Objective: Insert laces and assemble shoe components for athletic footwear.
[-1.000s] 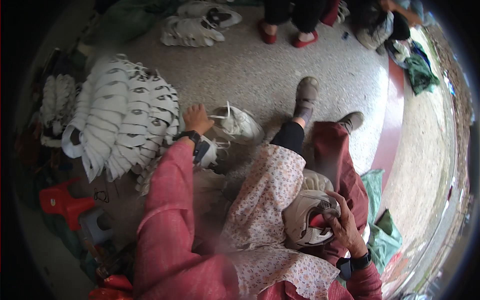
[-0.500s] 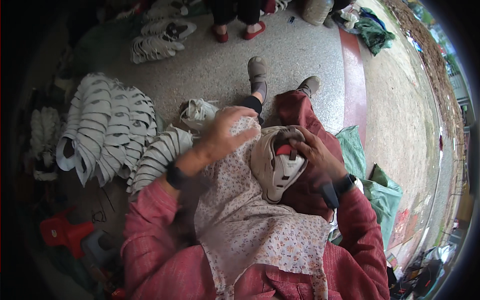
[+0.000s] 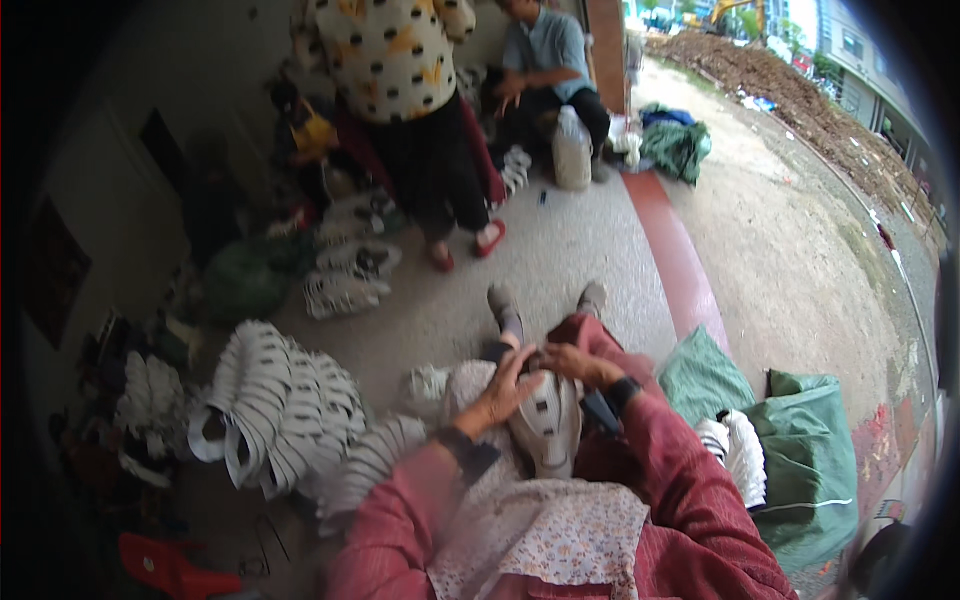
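Speckled grey floor [image 3: 560,235] spreads out ahead of us, with a reddish strip [image 3: 680,260] dividing it from the pale ground [image 3: 780,230] on our right. Closest to us, a flowered apron [image 3: 575,535] covers our lap, and below on the left sits a red plastic stool [image 3: 165,565]. One off-white shoe [image 3: 548,430] lies between our thighs, its opening pointing away from us. Our left hand [image 3: 507,392] is at its left upper side, the grip spread with fingers stretched forward; we cannot tell whether it touches. Our right hand [image 3: 578,365] bends over the shoe's far end, and blur keeps us from telling whether that grip is closed on it. We have a dark band on each wrist.

Beside our left arm runs a row of nested white shoes [image 3: 370,465], with a bigger stack [image 3: 290,410] just past it. On our right, more white shoes [image 3: 743,458] rest against a green sack [image 3: 808,450]. Another white shoe [image 3: 428,384] is near our left knee, and beyond it we see our own brown shoes [image 3: 504,303].

Farther off, a person in a spotted top [image 3: 395,60] stands near more shoes [image 3: 345,280]. A large jug [image 3: 572,155] stands by a seated person in a blue shirt [image 3: 550,50]. Farthest away rise a dirt mound [image 3: 790,95] and a yellow digger [image 3: 738,14].
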Demonstrator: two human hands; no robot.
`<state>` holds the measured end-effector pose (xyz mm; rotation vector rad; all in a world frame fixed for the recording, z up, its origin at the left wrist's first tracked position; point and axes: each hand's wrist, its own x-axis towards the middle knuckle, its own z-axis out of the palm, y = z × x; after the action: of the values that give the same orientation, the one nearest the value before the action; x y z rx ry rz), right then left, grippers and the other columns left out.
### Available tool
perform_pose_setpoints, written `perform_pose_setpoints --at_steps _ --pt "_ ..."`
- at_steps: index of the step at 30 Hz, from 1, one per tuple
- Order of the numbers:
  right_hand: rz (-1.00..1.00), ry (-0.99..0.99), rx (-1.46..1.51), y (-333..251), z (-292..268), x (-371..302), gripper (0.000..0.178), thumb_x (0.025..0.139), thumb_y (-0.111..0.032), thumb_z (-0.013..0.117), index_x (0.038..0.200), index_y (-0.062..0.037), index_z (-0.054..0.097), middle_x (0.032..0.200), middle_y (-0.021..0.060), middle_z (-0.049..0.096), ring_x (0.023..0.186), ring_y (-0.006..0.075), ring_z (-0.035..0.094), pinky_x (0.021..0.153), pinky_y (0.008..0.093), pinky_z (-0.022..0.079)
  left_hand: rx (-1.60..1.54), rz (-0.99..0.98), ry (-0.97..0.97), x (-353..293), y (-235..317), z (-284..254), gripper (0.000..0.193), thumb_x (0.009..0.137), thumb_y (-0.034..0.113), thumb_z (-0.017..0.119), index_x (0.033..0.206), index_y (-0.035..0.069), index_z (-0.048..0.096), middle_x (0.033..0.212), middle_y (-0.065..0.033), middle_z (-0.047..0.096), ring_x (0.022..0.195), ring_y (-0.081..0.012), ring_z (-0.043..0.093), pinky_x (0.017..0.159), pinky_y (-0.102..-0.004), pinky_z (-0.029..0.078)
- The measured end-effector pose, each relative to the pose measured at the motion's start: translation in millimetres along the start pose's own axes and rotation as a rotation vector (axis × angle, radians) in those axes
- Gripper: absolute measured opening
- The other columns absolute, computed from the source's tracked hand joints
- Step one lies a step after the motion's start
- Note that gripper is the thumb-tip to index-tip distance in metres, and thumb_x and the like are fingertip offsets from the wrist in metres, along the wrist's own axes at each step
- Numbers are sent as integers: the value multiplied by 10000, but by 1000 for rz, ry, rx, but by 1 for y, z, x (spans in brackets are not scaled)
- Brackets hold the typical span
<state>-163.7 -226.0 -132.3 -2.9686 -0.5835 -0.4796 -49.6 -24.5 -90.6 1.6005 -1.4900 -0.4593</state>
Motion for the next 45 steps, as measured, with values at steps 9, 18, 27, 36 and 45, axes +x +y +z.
perform_pose_setpoints --at_steps 9,18,27,36,45 --pt "1034 395 1041 -98 -50 34 409 983 -254 541 1300 4 553 1278 164 587 1184 269 567 1010 335 441 17 -221 -132 -31 13 -24 786 920 546 568 1519 137 263 1493 -229 283 1408 -369 278 1155 -414 250" --pt "1014 543 827 -96 -24 43 423 1004 -327 485 1292 -27 561 1171 178 653 1080 272 632 917 332 476 139 -174 -167 -2 -19 -7 724 933 395 567 1507 68 272 1488 -253 313 1407 -385 292 1151 -404 267" --pt "1048 572 841 -103 -36 45 422 992 -350 442 1108 -7 659 988 215 690 935 347 670 819 394 501 99 -137 -174 -8 -12 -6 673 955 380 555 1485 38 321 1453 -240 352 1374 -366 346 1128 -380 300" --pt "1065 491 759 -101 -25 62 364 976 -303 463 1012 2 659 934 210 678 867 361 656 778 407 497 25 -93 -79 -21 -28 -12 630 967 307 556 1491 49 319 1452 -201 360 1354 -344 374 1120 -373 313" --pt "991 457 853 -99 -34 64 277 938 -248 490 973 -14 634 941 198 671 894 386 641 803 443 492 69 -104 -9 -23 -23 -9 620 948 225 533 1497 42 311 1456 -227 356 1347 -377 377 1127 -384 312"
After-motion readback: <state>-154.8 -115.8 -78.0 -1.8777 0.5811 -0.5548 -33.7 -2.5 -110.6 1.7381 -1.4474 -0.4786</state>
